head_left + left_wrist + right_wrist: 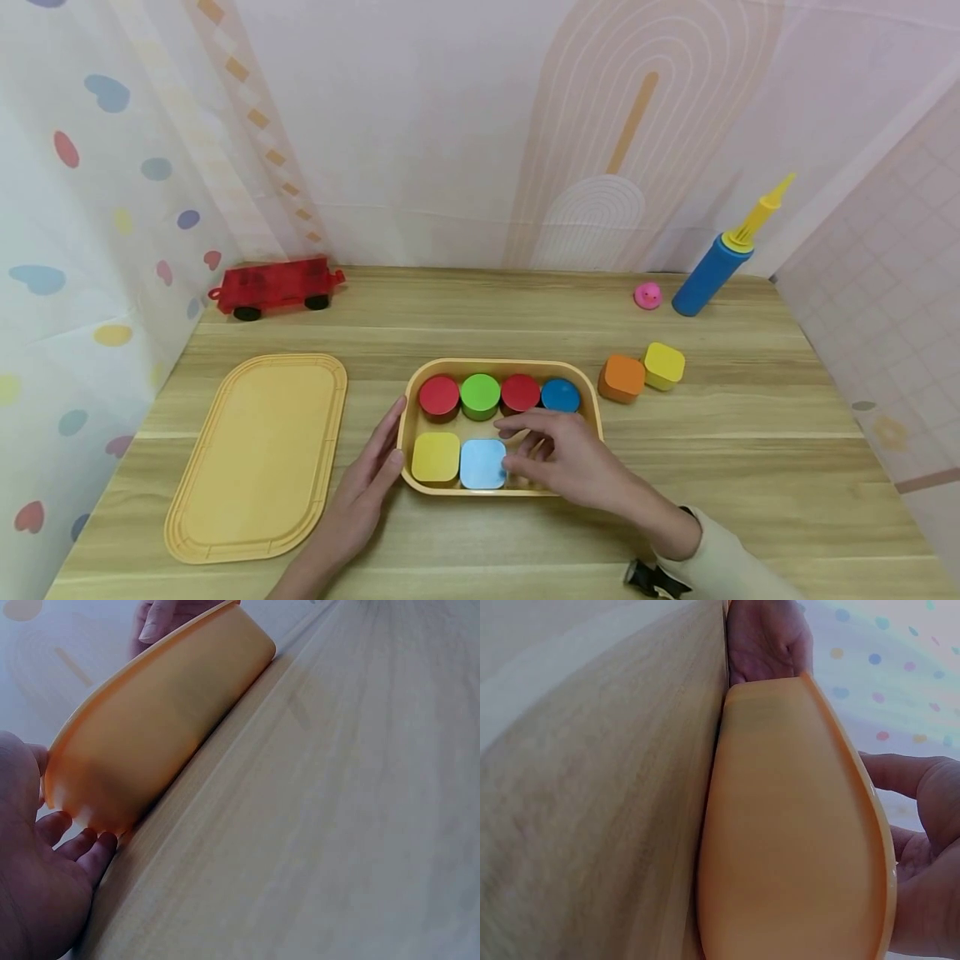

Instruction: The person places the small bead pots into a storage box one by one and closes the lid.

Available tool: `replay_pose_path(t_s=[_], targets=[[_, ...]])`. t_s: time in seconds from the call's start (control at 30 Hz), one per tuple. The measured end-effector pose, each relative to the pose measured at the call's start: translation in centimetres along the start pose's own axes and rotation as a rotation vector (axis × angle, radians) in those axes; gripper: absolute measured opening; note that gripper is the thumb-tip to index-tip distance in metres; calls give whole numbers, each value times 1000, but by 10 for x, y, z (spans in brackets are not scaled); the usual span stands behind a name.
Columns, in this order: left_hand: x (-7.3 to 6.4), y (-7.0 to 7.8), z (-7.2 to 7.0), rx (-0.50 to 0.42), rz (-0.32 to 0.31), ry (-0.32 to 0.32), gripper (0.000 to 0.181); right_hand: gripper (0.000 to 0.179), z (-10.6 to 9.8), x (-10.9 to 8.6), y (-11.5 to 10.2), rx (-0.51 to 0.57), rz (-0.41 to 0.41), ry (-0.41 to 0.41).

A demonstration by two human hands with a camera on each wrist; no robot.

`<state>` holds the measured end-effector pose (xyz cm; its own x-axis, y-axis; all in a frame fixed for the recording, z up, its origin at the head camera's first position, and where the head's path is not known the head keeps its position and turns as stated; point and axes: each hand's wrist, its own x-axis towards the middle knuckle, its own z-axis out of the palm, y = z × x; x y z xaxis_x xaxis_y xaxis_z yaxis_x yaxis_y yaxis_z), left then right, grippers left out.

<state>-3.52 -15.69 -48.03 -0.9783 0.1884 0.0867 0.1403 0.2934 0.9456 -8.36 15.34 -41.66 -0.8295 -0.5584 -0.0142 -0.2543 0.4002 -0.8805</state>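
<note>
A yellow-orange bin [468, 364] holds two red round blocks, a green round block [480, 392], a blue round block [561, 395], a yellow square block [436, 457] and a light blue square block [483, 464]. At the bin's left end, my left hand [358, 493] rests its fingertips and thumb against the outer wall; the left wrist view shows these fingers [97, 855] low on that wall. My right hand [573, 462] reaches over the near right part of the bin. Its thumb tip is right at the light blue block's edge, with a gap between thumb and index finger.
Right of the bin sit an orange block [622, 379] and a yellow block [664, 366]. A flat yellow lid [258, 458] lies to the left. Farther back are a red toy wagon [273, 285], a pink duck [647, 295] and a blue-yellow pump [711, 271].
</note>
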Motion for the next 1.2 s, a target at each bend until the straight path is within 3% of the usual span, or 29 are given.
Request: replay_pose_path(t_s=[0.6, 1.0, 1.2], targets=[[0, -3, -1, -8, -30, -10, 59, 39, -9, -8, 5, 1, -33, 72], [1, -3, -1, -9, -31, -14, 59, 34, -37, -22, 16, -23, -135, 266], [1, -4, -1, -6, -28, -12, 59, 36, -52, -28, 22, -43, -111, 337]])
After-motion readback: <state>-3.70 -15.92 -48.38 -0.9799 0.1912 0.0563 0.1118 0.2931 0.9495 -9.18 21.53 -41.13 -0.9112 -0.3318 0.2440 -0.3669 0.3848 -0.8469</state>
